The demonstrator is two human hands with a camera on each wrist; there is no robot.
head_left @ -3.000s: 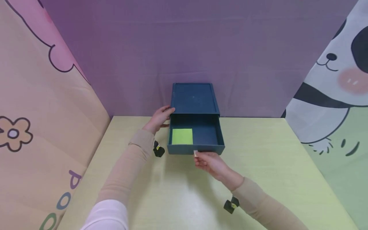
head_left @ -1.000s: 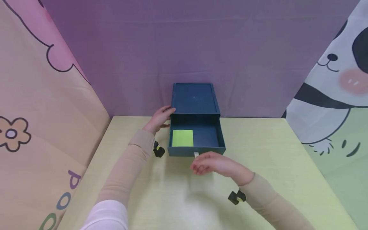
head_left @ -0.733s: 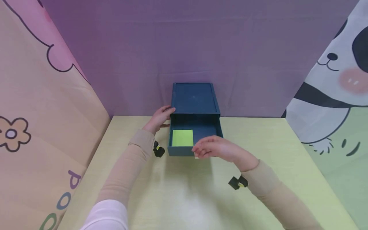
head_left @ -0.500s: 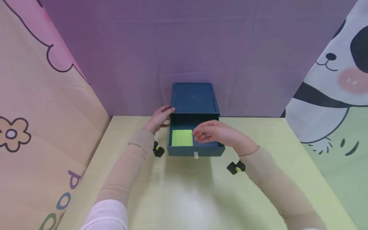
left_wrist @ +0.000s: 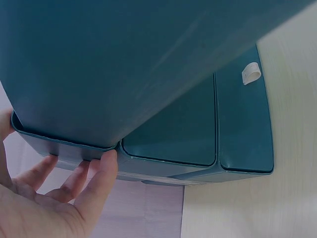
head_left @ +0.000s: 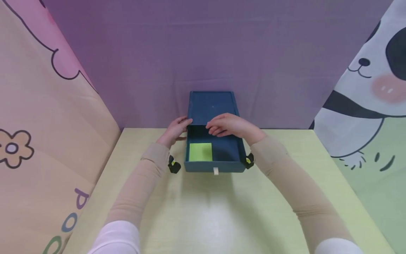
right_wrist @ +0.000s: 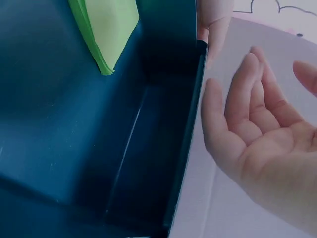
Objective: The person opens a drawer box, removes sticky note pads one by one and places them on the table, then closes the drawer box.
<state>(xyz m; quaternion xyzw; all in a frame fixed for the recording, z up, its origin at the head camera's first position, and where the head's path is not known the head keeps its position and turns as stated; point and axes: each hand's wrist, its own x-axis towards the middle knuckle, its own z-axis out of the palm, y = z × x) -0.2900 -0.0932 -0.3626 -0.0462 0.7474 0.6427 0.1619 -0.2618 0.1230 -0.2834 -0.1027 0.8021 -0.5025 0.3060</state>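
A dark blue drawer cabinet (head_left: 210, 106) stands at the back of the table, its top drawer (head_left: 196, 166) pulled out. A bright green block of paper (head_left: 200, 152) lies in the drawer's left part. The drawer front carries a small white pull tab (head_left: 216, 171). My left hand (head_left: 175, 130) holds the cabinet's left front edge; in the left wrist view its fingertips (left_wrist: 103, 168) touch the cabinet side. My right hand (head_left: 226, 124), loosely curled, is over the drawer's back part near the cabinet's front edge. In the right wrist view, this right hand (right_wrist: 272, 124) holds nothing.
Lower drawers (left_wrist: 178, 129) are closed beneath, one with a white tab (left_wrist: 251, 73). A purple cloth wall (head_left: 152, 63) hangs right behind the cabinet. Printed cloths flank the pale table (head_left: 209, 215), a panda (head_left: 368, 88) on the right one.
My right hand has let go of the pull tab and moved up and away from me across the drawer. The drawer came out slightly further. My left hand has stayed in place.
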